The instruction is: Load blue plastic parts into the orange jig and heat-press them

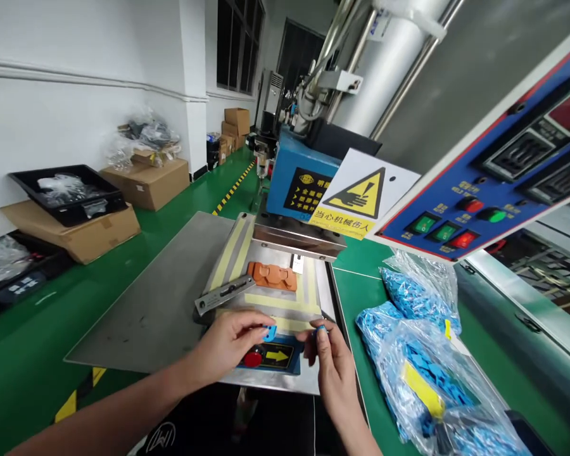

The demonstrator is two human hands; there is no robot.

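Observation:
Between the thumb and fingers of my left hand (232, 339) is a small blue plastic piece (270, 333) with dark holes in it. My right hand (331, 361) is pinched too, with a bit of blue (321, 328) at its fingertips; most of that piece is hidden. Both hands hover over the front of the machine table, above a control panel with a red button (253, 357) and a yellow arrow (277, 356). Beyond them an orange-brown fixture block (272, 276) sits under the press head (297, 237), beside a slotted metal bar (225, 293).
Clear bags of blue pieces (422, 361) lie on the right. A switch panel (456, 221) and a warning sign (356, 193) overhang the table. The grey table plate (156, 304) extends left. Cardboard boxes (149, 180) and a black crate (71, 190) stand along the wall.

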